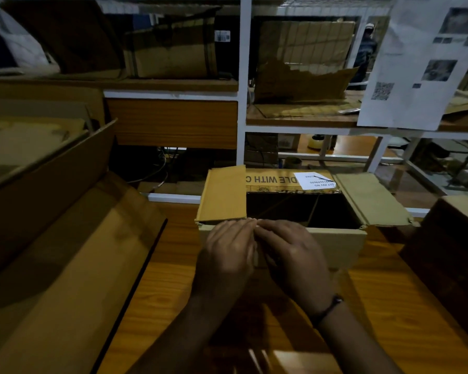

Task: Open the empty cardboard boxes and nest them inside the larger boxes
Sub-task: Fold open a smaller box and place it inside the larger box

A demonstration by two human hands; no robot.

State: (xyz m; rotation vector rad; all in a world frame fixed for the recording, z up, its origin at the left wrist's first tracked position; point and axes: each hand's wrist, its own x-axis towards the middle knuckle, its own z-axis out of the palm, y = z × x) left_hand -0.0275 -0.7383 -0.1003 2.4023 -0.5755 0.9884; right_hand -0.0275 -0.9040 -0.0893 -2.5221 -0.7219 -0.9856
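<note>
Small cardboard box (pixel 335 247): upright on the wooden table (pixel 173 279), centre of view, top open, interior dark
Left flap (pixel 224 194): folded inward over the opening
Right flap (pixel 370 201): spread outward, lying roughly level
Far flap (pixel 276 180): turned back, printed lettering partly readable upside down, white label (pixel 314 180) stuck on it
Left hand (pixel 226 252): laid flat against the near wall of the small box, fingers fairly straight, tips at the top rim; thumb hidden
Right hand (pixel 292 255): same posture just beside the left, fingers straight, tips touching those of the left at the rim; dark wristband (pixel 327 310) on the wrist
Large cardboard box (pixel 65 265): left of the small box, apart from it, open, flaps raised
Dark carton (pixel 449 252): right edge of the table, only partly in view
Shelving rack (pixel 245 76): behind the table, white frame, holds flattened and torn cardboard
Printed sheet (pixel 416 63): hangs at upper right of the rack
</note>
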